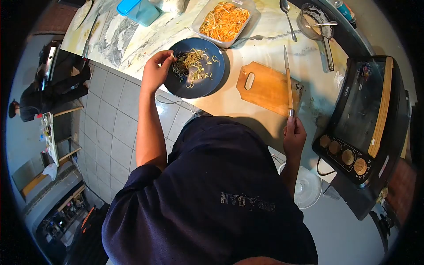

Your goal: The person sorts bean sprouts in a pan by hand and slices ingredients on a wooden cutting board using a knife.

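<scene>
At the left rim of a dark blue plate [204, 89], my left hand [156, 70] pinches a small piece too tiny to identify. Thin greenish-yellow shreds [196, 66] lie scattered on the plate. My right hand [294, 136] is closed round the handle of a long knife [288, 77], whose blade points away from me over the right part of a wooden cutting board [265, 88]. Dark bits show at the board's right edge. Beyond the plate stands a clear container [229, 44] of orange and white shreds [225, 21].
A blue-lidded container [142, 13] stands at the far left. A spoon [288, 20] and a small pan [316, 26] with a utensil lie at the far right. A black toaster oven [357, 115] borders the right side. Another person [48, 95] is across the room, left.
</scene>
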Action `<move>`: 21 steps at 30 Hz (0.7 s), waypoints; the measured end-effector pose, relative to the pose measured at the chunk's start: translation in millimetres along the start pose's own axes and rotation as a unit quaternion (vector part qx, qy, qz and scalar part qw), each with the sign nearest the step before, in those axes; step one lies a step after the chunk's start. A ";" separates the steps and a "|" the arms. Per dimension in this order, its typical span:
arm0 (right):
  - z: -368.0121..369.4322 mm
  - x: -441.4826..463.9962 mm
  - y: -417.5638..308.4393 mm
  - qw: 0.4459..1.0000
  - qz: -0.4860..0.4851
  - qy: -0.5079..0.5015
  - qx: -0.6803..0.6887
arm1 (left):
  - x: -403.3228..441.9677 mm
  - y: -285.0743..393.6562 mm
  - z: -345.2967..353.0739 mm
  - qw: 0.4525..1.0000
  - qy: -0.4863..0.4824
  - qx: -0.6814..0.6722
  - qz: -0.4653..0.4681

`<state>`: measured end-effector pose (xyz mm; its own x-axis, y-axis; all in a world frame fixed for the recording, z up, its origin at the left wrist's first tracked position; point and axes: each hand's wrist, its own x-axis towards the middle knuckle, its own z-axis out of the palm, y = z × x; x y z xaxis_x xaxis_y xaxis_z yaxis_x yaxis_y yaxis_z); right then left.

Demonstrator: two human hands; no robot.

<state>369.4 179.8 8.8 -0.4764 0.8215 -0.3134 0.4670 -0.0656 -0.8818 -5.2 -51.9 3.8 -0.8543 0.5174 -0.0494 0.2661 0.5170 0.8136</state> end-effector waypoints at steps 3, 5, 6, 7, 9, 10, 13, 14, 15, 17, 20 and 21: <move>0.9 -3.5 -1.6 1.000 -0.004 0.006 0.003 | 5.7 -7.2 2.8 0.998 -0.004 -0.064 0.009; 1.4 -5.4 -2.0 1.000 -0.006 0.013 -0.001 | 5.8 -9.1 2.4 0.995 -0.009 -0.095 0.005; 1.4 -6.1 -2.0 1.000 -0.005 0.014 -0.011 | 4.9 -4.8 1.3 0.995 -0.017 -0.093 0.013; 1.2 -7.2 -1.8 1.000 -0.004 0.015 -0.022 | 3.8 -2.9 0.7 0.995 -0.024 -0.092 0.020; 0.5 -9.8 -3.1 1.000 -0.002 0.009 -0.026 | 4.5 -8.3 -0.8 0.998 -0.023 -0.044 0.039; 0.6 -11.0 -3.6 1.000 0.000 0.002 -0.029 | 4.6 -9.8 -1.8 0.998 -0.021 0.005 0.059; 5.6 -13.8 1.5 0.999 -0.036 0.020 -0.023 | 0.5 2.3 -1.8 0.999 -0.031 -0.006 0.011; 6.4 -14.8 1.5 0.999 -0.036 0.020 -0.023 | 0.2 3.1 -0.6 0.999 -0.031 -0.007 0.011; 7.3 -16.2 0.5 0.999 -0.034 0.019 -0.022 | 0.2 3.5 0.3 1.000 -0.008 -0.015 0.026; 7.3 -18.9 -1.5 0.999 -0.031 0.018 -0.021 | 1.8 -2.1 -2.7 0.999 0.014 -0.024 0.040; 6.9 -23.0 -4.0 1.000 -0.003 -0.005 -0.030 | 0.8 -13.4 -10.3 0.968 0.002 0.181 0.173; 8.2 -24.4 -4.3 1.000 -0.005 -0.003 -0.021 | -6.7 -8.3 -7.9 0.954 0.002 0.256 0.159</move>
<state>372.9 155.4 17.3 -0.4851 0.8186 -0.3073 0.4929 -0.0343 -0.8694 -5.2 -65.1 2.0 -0.6955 0.7014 0.1558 0.6940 0.5998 0.3982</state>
